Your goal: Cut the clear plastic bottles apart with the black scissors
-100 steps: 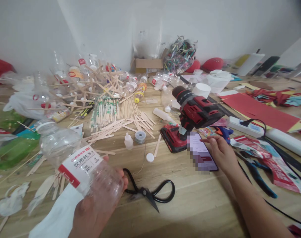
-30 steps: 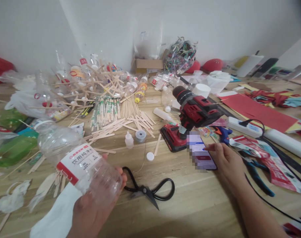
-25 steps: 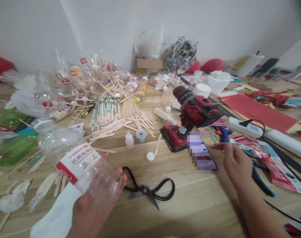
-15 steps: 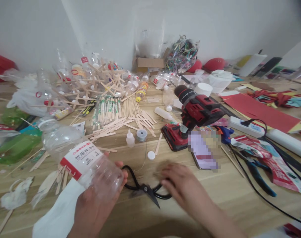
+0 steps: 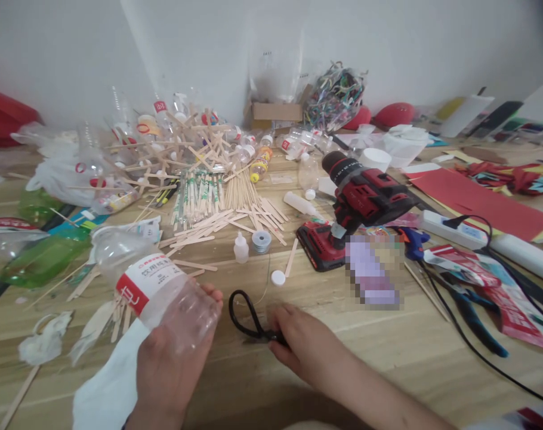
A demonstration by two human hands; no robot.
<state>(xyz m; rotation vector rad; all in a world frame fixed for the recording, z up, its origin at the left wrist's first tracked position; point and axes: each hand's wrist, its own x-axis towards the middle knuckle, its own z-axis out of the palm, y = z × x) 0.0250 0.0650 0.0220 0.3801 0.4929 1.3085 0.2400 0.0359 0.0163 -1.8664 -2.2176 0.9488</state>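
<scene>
A clear plastic bottle (image 5: 186,316) with a red and white label lies tilted in my left hand (image 5: 168,364), whose fingers wrap round its lower part. Its neck points up and to the left. My right hand (image 5: 302,340) has its fingers closed round the scissors (image 5: 244,316) on the table. One black handle loop sticks out to the left of the hand; the blades and the other loop are mostly hidden under it. Beyond the hands are a white cap (image 5: 278,278), a small dropper bottle (image 5: 241,248) and a spool of wire (image 5: 261,241).
A red cordless drill (image 5: 361,203) stands behind my right hand, with a phone (image 5: 374,275) beside it. Wooden sticks (image 5: 204,230) and several plastic bottles fill the back left. Pliers (image 5: 477,316), a power strip (image 5: 454,227) and a black cable lie at the right.
My right hand has moved left and closed over the scissors, covering their blades. The bottle stays in my left hand. The whole view has shifted slightly.
</scene>
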